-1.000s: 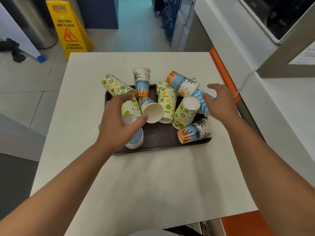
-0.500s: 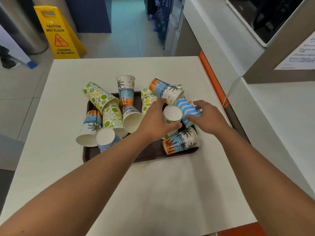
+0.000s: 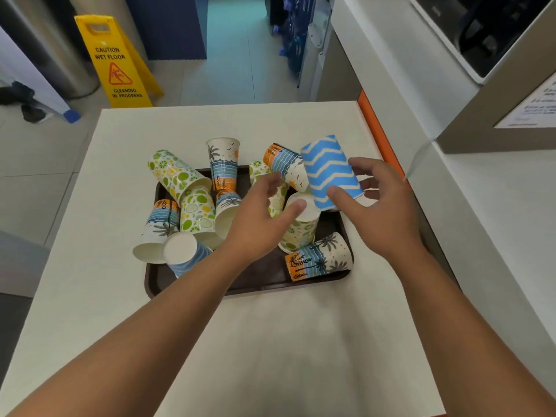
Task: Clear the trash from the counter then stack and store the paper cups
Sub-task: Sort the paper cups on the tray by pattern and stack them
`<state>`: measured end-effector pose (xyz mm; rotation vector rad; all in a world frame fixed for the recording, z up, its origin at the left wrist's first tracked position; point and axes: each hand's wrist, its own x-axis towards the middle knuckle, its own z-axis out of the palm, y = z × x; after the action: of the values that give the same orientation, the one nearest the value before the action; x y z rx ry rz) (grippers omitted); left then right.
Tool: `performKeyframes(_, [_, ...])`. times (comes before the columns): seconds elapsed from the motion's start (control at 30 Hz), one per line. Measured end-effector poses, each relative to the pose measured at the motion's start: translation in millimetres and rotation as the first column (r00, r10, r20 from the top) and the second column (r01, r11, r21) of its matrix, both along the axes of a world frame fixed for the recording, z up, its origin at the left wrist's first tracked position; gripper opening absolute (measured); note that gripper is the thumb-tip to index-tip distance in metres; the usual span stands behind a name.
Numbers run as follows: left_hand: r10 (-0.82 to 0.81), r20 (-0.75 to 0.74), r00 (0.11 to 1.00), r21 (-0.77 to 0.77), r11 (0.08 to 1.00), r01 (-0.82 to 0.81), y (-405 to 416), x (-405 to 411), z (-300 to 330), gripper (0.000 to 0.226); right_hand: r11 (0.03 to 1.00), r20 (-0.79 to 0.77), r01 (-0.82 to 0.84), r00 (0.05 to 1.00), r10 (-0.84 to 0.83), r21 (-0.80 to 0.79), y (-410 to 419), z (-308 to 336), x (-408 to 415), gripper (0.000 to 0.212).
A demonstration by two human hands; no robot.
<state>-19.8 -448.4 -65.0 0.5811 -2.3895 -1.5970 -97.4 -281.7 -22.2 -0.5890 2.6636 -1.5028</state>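
Several printed paper cups lie tumbled on a dark brown tray (image 3: 264,282) in the middle of a white table. My right hand (image 3: 382,218) holds a blue-and-white zigzag cup (image 3: 329,170) lifted above the tray's right side, base up. My left hand (image 3: 258,218) is curled around a lime-print cup (image 3: 301,230) standing upside down, thumb on its white base. A palm-tree cup (image 3: 320,257) lies on its side at the tray's front right. Another palm-tree cup (image 3: 223,162) stands inverted at the back.
The white table (image 3: 270,341) ends at an orange edge (image 3: 377,133) on the right, beside a white counter (image 3: 496,206). A yellow wet-floor sign (image 3: 115,64) stands on the tiled floor beyond the table's far left corner.
My right hand has lifted the blue zigzag cup off the tray and tipped it more upright. My left hand stays at the lime-print cup.
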Motion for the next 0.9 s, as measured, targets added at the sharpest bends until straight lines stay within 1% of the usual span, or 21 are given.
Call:
performKeyframes(0.1, [0.167, -0.092, 0.982, 0.245, 0.959, -0.14, -14, 17, 21, 0.041, 0.991, 0.005, -0.092, 0.996, 0.093, -0.097, -27, 3, 21, 0.043])
performKeyframes(0.17, [0.258, -0.131, 0.957, 0.403, 0.896, -0.187, -25, 30, 34, 0.034, 0.98, 0.029, -0.153, 0.987, 0.158, -0.127, -46, -2, 35, 0.043])
performKeyframes(0.2, [0.286, -0.139, 0.948, 0.445, 0.873, -0.199, -31, 36, 39, 0.033, 0.974, 0.048, -0.182, 0.981, 0.19, -0.135, -55, -5, 42, 0.044])
performKeyframes(0.23, [0.3, -0.143, 0.943, 0.447, 0.87, -0.209, -37, 43, 43, 0.034, 0.967, 0.066, -0.214, 0.972, 0.224, -0.141, -64, -9, 50, 0.045])
performKeyframes(0.27, [0.302, -0.143, 0.943, 0.415, 0.883, -0.22, -42, 51, 45, 0.04, 0.958, 0.075, -0.247, 0.963, 0.26, -0.149, -73, -13, 57, 0.046])
performKeyframes(0.37, [0.313, -0.117, 0.943, 0.263, 0.925, -0.275, -60, 75, 44, 0.064, 0.924, 0.095, -0.324, 0.933, 0.348, -0.201, -95, -24, 79, 0.051])
performKeyframes(0.43, [0.356, -0.12, 0.927, 0.206, 0.922, -0.328, -73, 92, 42, 0.062, 0.891, 0.138, -0.397, 0.891, 0.432, -0.222, -106, -32, 91, 0.065])
performKeyframes(0.53, [0.426, -0.206, 0.881, 0.188, 0.901, -0.392, -87, 113, 46, 0.056, 0.851, 0.22, -0.514, 0.823, 0.524, -0.106, -114, -50, 105, 0.098])
performKeyframes(0.57, [0.437, -0.24, 0.867, 0.178, 0.898, -0.403, -91, 119, 47, 0.057, 0.842, 0.251, -0.536, 0.808, 0.534, -0.064, -116, -58, 110, 0.104])
performKeyframes(0.63, [0.434, -0.299, 0.85, 0.16, 0.901, -0.404, -100, 130, 46, 0.063, 0.835, 0.286, -0.55, 0.8, 0.527, -0.001, -122, -73, 119, 0.109])
performKeyframes(0.7, [0.407, -0.328, 0.852, 0.146, 0.913, -0.38, -106, 139, 41, 0.069, 0.85, 0.304, -0.527, 0.812, 0.499, 0.014, -128, -87, 128, 0.105])
performKeyframes(0.8, [0.334, -0.318, 0.888, 0.121, 0.943, -0.311, -105, 145, 30, 0.063, 0.884, 0.262, -0.468, 0.853, 0.452, -0.004, -135, -102, 133, 0.078])
performKeyframes(0.83, [0.308, -0.314, 0.898, 0.116, 0.951, -0.286, -103, 146, 24, 0.061, 0.892, 0.249, -0.452, 0.864, 0.439, -0.005, -136, -106, 134, 0.071])
performKeyframes(0.9, [0.272, -0.304, 0.913, 0.083, 0.962, -0.259, -98, 148, 10, 0.061, 0.903, 0.255, -0.43, 0.872, 0.418, -0.012, -137, -111, 135, 0.065])
